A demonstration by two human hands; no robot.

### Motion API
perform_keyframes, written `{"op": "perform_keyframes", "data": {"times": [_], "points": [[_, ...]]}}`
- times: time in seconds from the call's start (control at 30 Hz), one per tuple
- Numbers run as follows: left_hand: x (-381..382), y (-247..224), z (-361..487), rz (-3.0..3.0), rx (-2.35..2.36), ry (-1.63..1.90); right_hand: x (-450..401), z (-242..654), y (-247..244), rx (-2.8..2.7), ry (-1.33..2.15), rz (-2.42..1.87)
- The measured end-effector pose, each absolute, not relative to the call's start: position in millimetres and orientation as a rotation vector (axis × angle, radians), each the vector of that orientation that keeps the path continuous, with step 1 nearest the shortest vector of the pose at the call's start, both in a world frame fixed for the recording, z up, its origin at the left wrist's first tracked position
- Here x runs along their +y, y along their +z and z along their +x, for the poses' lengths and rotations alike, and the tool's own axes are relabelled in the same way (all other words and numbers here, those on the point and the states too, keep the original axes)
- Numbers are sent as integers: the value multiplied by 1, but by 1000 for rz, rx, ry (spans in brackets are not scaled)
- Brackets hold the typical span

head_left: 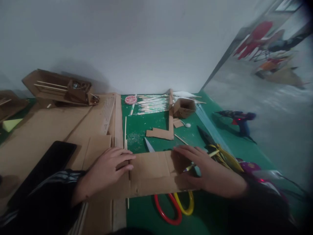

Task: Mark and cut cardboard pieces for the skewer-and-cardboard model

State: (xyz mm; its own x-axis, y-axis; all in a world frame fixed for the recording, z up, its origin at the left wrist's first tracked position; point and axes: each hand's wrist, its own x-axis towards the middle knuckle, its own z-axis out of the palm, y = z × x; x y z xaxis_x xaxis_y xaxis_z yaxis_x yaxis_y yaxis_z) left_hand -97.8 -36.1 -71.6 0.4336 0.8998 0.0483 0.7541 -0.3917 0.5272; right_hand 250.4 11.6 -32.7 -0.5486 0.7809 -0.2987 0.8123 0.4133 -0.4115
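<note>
A piece of cardboard [151, 166] with creases lies before me, over the middle of a pair of scissors with a red and a yellow handle [174, 210]. My left hand [109, 168] rests on its left part, fingers stretched out and thumb a little apart. At the right end, my right hand [207, 168] touches the cardboard. A slim pen [188, 168] is held in that hand, passing between thumb and fingers with its tip toward the cardboard. Past the far edge, the scissors' pointed blade [149, 145] shows.
Larger cardboard sheets [63, 122] and a black phone-like slab [56, 163] lie left. Behind are an L-shaped cardboard strip [161, 133], a small cardboard box [184, 107] and wrapped sticks [153, 104]. Right are pliers [206, 135], a drill-like tool [242, 120] and a purple device [251, 168].
</note>
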Motion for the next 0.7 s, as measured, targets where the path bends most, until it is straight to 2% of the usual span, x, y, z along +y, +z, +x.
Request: {"op": "perform_keyframes", "data": {"times": [0.33, 0.7], "points": [[-35, -75, -100, 2357, 1337, 496, 15, 265, -34, 2560, -991, 1460], [-36, -71, -96, 2399, 1333, 440, 13, 268, -38, 2539, -970, 1481]]}}
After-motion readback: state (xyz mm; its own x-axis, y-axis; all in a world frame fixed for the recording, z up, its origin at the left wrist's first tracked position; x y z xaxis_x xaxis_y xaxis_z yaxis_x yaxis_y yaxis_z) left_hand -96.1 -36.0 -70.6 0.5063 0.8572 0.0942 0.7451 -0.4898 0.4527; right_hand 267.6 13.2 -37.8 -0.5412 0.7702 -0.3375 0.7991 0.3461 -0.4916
